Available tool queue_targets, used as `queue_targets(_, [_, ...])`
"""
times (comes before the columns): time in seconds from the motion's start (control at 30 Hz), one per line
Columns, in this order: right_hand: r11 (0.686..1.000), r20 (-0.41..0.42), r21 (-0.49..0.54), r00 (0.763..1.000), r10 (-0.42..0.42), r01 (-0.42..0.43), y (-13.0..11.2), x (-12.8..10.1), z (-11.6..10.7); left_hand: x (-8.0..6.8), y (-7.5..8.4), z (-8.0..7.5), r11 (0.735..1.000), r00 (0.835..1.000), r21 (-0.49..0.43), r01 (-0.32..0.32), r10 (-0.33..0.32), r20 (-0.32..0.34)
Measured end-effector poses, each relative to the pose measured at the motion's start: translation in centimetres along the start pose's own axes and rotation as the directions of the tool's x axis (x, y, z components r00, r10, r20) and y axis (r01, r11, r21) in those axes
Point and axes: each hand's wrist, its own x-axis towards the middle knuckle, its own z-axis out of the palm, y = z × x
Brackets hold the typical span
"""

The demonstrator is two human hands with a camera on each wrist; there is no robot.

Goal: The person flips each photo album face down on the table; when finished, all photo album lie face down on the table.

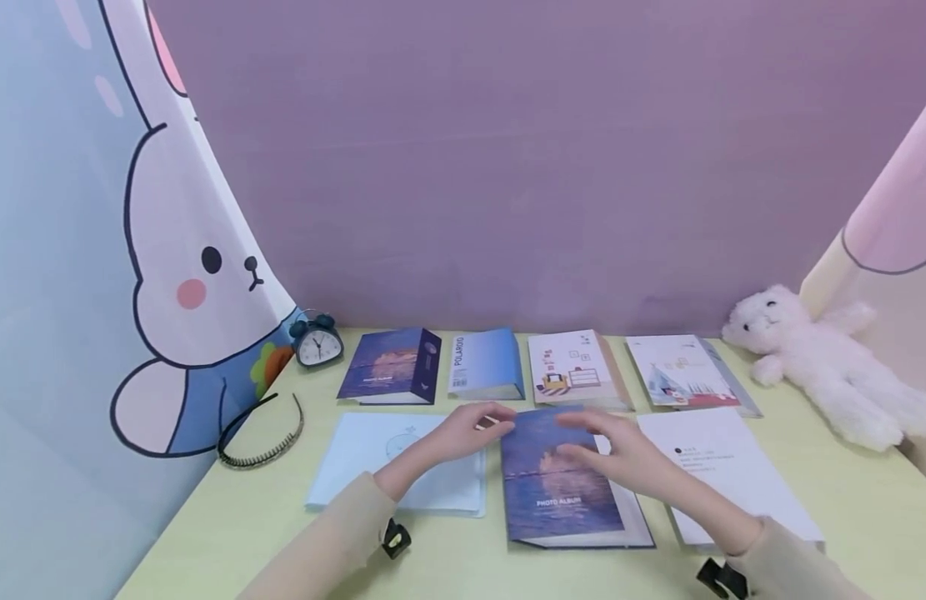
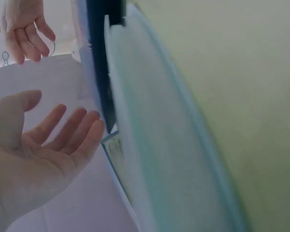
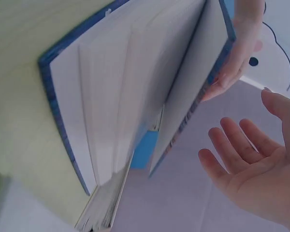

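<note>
Photo album [image 1: 556, 492], its hard cover printed in painterly blue and orange, lies on the smooth pale-green tabletop [image 1: 222, 542], between a light-blue album [image 1: 449, 487] and a white album [image 1: 740, 475]. The cover slants up from a thick wedge of white, straight-edged pages. The left hand [image 1: 463, 433] is by the upper left corner, fingers loosely bent and gripping nothing; whether it touches the cover I cannot tell. The right hand [image 1: 620, 450] is over the cover's right side, fingers relaxed and apart, palm holding nothing.

Behind stands a row including a matching blue album [image 1: 387, 365] and a rectangular gradient-blue Polaroid album [image 1: 483, 365]. A round twin-bell alarm clock [image 1: 319, 347] and a curved, toothed headband [image 1: 258, 460] sit left; a fluffy white plush toy [image 1: 823, 358] slumps right.
</note>
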Motion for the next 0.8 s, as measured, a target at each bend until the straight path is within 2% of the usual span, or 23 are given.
queue_targets(0.23, [0.986,0.139,0.164,0.99,-0.028,0.004,0.3,0.9,1.2,-0.5,-0.9,0.2,0.991,0.991,-0.029,0.13,-0.129,0.042])
queue_targets(0.3, [0.985,0.167,0.173,0.986,-0.021,-0.008,0.4,1.1,1.5,-0.6,-0.8,0.2,0.988,0.988,-0.052,0.147,-0.144,0.06])
queue_targets(0.4, [0.991,0.175,0.132,0.984,-0.011,-0.012,0.7,1.3,1.9,-0.7,-0.7,0.2,0.976,0.982,-0.124,0.178,-0.168,0.088])
queue_targets(0.47, [0.995,0.181,0.097,0.984,-0.002,-0.016,0.9,1.4,2.0,-0.7,-0.7,0.4,0.956,0.975,-0.204,0.208,-0.185,0.127])
queue_targets(0.6, [1.0,0.22,0.002,0.975,0.015,-0.015,1.1,1.4,2.2,-1.0,-0.6,0.9,0.877,0.94,-0.364,0.313,-0.232,0.25])
queue_targets(0.67, [0.999,0.241,-0.036,0.97,0.014,-0.005,1.2,1.4,2.3,-1.2,-0.5,1.2,0.843,0.923,-0.404,0.355,-0.25,0.291])
queue_targets(0.7, [0.999,0.247,-0.052,0.969,0.016,-0.004,1.3,1.3,2.3,-1.2,-0.4,1.4,0.835,0.919,-0.412,0.365,-0.253,0.303])
queue_targets(0.8, [0.998,0.25,-0.064,0.968,-0.002,0.019,1.5,1.3,2.4,-1.2,-0.2,1.6,0.842,0.919,-0.399,0.363,-0.251,0.305])
